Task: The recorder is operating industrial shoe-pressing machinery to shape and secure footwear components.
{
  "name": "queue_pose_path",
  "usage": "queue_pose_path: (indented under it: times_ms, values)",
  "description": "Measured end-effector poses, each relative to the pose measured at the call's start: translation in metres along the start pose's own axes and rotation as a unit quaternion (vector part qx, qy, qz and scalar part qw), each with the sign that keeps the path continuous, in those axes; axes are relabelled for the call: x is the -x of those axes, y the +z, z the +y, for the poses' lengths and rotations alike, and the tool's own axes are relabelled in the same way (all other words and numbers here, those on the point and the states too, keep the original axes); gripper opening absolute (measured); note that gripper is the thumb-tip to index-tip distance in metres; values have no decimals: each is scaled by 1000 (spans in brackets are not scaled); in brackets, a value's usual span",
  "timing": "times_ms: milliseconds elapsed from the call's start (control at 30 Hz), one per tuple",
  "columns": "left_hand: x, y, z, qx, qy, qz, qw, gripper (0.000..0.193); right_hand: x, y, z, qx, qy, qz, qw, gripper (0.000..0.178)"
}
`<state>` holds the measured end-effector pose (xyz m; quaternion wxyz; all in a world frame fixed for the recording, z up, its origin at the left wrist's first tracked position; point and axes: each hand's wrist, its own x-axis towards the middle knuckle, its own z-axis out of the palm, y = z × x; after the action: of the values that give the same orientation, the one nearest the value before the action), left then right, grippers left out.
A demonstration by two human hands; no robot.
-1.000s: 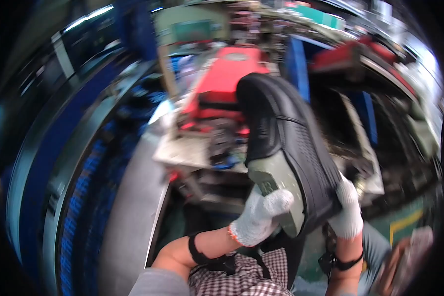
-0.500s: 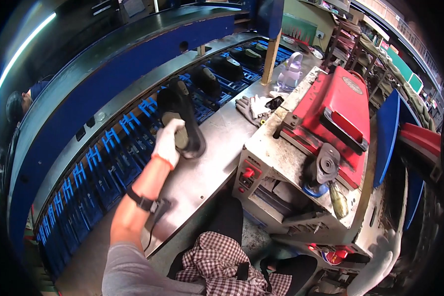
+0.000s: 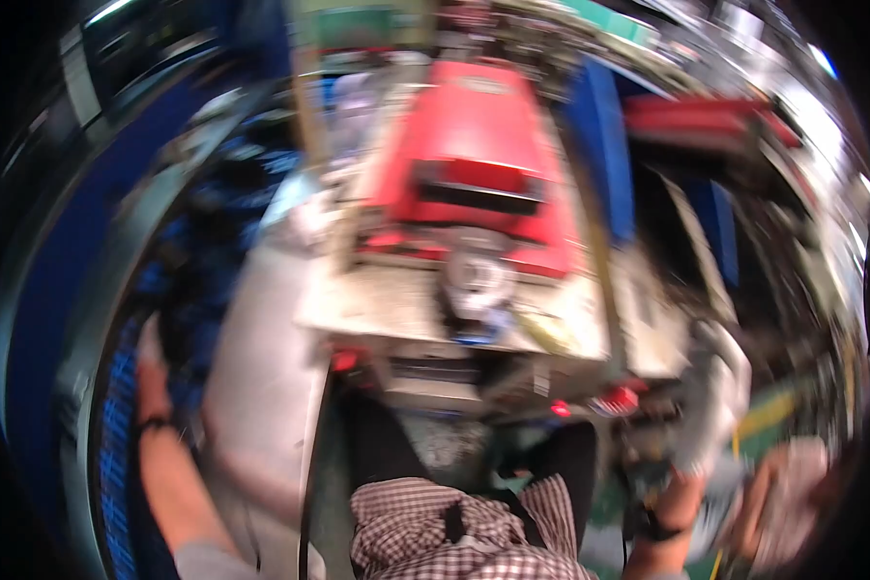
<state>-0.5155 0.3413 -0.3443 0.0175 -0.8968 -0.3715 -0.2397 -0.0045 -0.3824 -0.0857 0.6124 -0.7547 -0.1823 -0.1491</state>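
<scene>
Motion smears the whole view. My left hand [image 3: 150, 348], pale and blurred, reaches out at the left over the blue slotted rack [image 3: 118, 425]. Its fingers blend into the dark shapes beyond, so whether it holds a shoe cannot be told. On the right, my gloved right hand [image 3: 713, 382] is raised beside the right corner of a pale machine bench [image 3: 358, 300], fingers stretched upward with nothing visible in them. A red machine cover [image 3: 478, 126] with a black-edged handle sits on that bench. In front of it stands a round grey part [image 3: 478, 285].
A metal ledge [image 3: 261, 358] runs between the rack and the bench. Blue panels [image 3: 604, 155] rise right of the red cover. A purple bottle [image 3: 355, 106] stands at the back. Red knobs [image 3: 617, 399] stick out from the bench front. A long blue beam [image 3: 77, 261] curves along the left.
The view has swung right. My left hand, which held a black shoe over the ledge, is now far left over the rack. My right hand has come further into view.
</scene>
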Motion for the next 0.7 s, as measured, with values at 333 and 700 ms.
queue_pose_path:
  times_ms: [333, 700]
  values:
    - [-62, -81, 247, 390, -87, 256, 880, 62, -77, -59, 72, 416, -176, 47, 891, 29]
    - [-198, -114, 567, 317, 316, 46, 893, 40, -81, -55, 85, 470, -125, -29, 873, 45]
